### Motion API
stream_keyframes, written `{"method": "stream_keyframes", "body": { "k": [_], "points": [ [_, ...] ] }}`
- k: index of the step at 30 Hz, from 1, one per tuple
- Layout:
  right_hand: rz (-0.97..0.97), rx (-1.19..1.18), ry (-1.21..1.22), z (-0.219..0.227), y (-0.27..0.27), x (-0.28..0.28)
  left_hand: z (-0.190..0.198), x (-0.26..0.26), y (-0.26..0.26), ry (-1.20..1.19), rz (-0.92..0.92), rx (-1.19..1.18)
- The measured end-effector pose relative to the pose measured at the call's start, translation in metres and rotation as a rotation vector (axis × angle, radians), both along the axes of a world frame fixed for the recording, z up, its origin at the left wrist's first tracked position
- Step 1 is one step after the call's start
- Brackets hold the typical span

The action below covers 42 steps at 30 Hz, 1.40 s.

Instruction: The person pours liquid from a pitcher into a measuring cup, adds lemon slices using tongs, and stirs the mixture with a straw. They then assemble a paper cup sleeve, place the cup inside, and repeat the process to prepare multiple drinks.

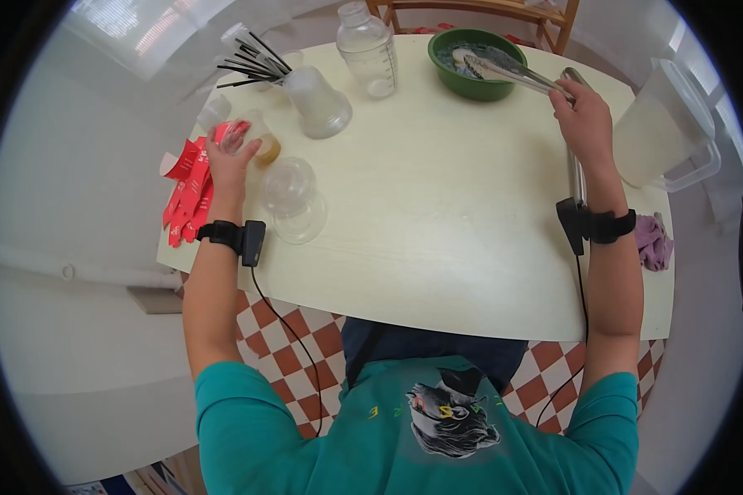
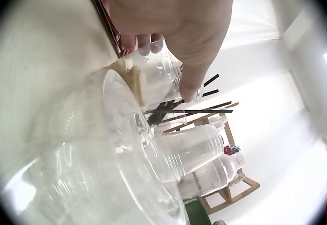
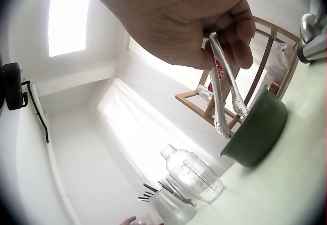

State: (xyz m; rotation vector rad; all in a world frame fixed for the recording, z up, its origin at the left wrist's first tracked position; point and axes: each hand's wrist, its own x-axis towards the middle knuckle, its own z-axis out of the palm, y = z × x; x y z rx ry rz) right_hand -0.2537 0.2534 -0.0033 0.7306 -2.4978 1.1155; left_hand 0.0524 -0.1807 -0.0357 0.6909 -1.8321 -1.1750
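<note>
At the table's left, the left hand (image 1: pixel 233 161) has its fingers round a clear plastic cup (image 1: pixel 256 132) with yellowish-brown content at its bottom; the left wrist view shows thumb and fingers on the cup (image 2: pixel 156 77). The right hand (image 1: pixel 584 124) pinches metal tongs (image 1: pixel 524 76) near their joined end. Their tips reach over a green bowl (image 1: pixel 480 89) holding something pale in liquid. In the right wrist view the tongs (image 3: pixel 218 89) hang from the right hand (image 3: pixel 189 31), arms slightly apart, tips at the rim of the bowl (image 3: pixel 260 128).
Red cartons (image 1: pixel 191 188) lie at the left edge. Clear domed lids (image 1: pixel 293 202) sit right of the left wrist. Behind stand stacked cups (image 1: pixel 318 107), black straws (image 1: pixel 256 68) and a clear shaker (image 1: pixel 369 54). At the right are a lidded pitcher (image 1: pixel 664 124) and a purple cloth (image 1: pixel 654 245).
</note>
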Motion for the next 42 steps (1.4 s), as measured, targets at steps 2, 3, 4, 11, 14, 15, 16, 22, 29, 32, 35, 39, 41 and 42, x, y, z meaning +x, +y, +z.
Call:
{"method": "stream_keyframes", "body": {
  "k": [2, 3, 4, 11, 14, 15, 16, 22, 29, 32, 35, 39, 41, 42],
  "points": [
    [0.011, 0.002, 0.009, -0.002, -0.001, -0.001, -0.001, 0.001, -0.004, 0.009, 0.035, 0.046],
    [0.010, 0.003, 0.009, -0.003, -0.001, -0.001, 0.000, 0.002, -0.004, 0.032, 0.013, 0.034],
    [0.013, -0.005, 0.016, -0.003, -0.001, 0.000, 0.001, 0.002, -0.004, 0.055, -0.011, 0.022],
    [0.083, -0.165, -0.013, 0.013, 0.001, 0.009, 0.056, 0.009, 0.045, 0.106, -0.095, -0.100],
    [0.201, -0.373, -0.078, 0.037, 0.007, 0.019, 0.087, -0.008, 0.084, 0.132, -0.261, -0.095],
    [0.196, -0.369, -0.068, 0.048, 0.010, 0.025, 0.097, -0.017, 0.100, 0.082, -0.320, -0.094],
    [0.309, -0.475, -0.051, 0.062, 0.014, 0.033, 0.106, -0.025, 0.113, 0.032, -0.382, -0.096],
    [0.587, -0.395, 0.056, 0.137, 0.022, 0.040, 0.138, -0.110, 0.153, 0.050, -0.610, -0.224],
    [0.472, 0.147, 0.106, 0.197, -0.022, 0.022, 0.160, -0.196, 0.170, 0.119, -0.925, -0.228],
    [0.458, 0.253, 0.181, 0.199, -0.035, 0.001, 0.163, -0.211, 0.175, -0.019, -0.910, -0.253],
    [0.464, 0.305, 0.090, 0.199, -0.037, -0.006, 0.157, -0.226, 0.171, -0.011, -0.923, -0.340],
    [0.454, 0.250, -0.087, 0.185, -0.041, -0.025, 0.146, -0.240, 0.166, 0.103, -0.991, -0.264],
    [0.438, 0.222, -0.138, 0.182, -0.042, -0.027, 0.145, -0.239, 0.166, 0.118, -1.008, -0.256],
    [0.427, 0.192, -0.193, 0.180, -0.043, -0.029, 0.143, -0.241, 0.165, 0.116, -1.010, -0.253]
  ]
}}
